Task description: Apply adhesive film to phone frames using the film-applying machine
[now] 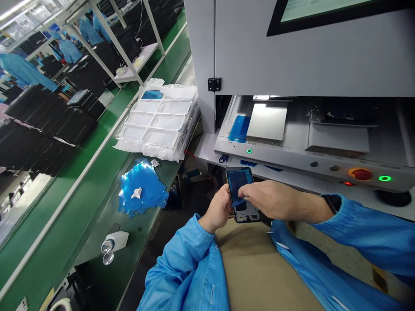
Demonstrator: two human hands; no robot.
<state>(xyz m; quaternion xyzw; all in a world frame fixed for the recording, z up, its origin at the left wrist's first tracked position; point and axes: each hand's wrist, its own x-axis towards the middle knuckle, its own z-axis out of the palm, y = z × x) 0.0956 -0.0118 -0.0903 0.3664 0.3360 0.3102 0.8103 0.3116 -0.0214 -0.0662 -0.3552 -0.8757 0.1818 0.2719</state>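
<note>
In front of my body, my left hand [218,208] is wrapped round the left edge of a black phone housing [248,216], which is tilted toward me. A blue film [236,178] covers its upper part, while the lower end shows bare metal parts. My right hand [274,199] reaches across from the right with the fingers pinched over the housing. At the fingertips a lifted edge of the blue film shows; the fingers partly hide it.
A grey machine [279,156] with a red stop button [361,174] stands ahead, holding metal blocks and a blue sheet [239,128]. To the left, a green bench [94,216] carries piled blue films [142,190], stacked white trays [162,116] and a small bottle [108,246]. Co-workers are farther back.
</note>
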